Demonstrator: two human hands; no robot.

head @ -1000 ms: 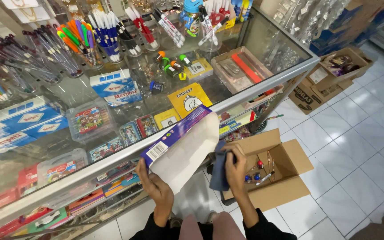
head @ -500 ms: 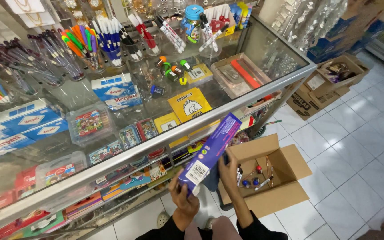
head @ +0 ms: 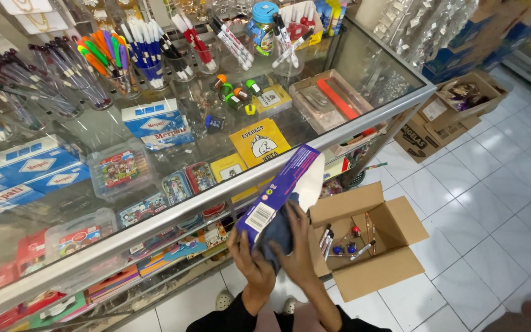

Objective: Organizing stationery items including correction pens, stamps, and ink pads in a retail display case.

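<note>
Purple flat box (head: pixel 281 187) held tilted by the left hand (head: pixel 250 265), dark blue cloth (head: pixel 278 232) pressed against it by the right hand (head: pixel 299 255), open cardboard box (head: pixel 376 270) of pens just beside, glass display case (head: pixel 364 126) behind.

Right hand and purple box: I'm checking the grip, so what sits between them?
In the head view, a dark blue cloth lies between the right hand and the purple box; the left hand grips the box's lower end.
</note>
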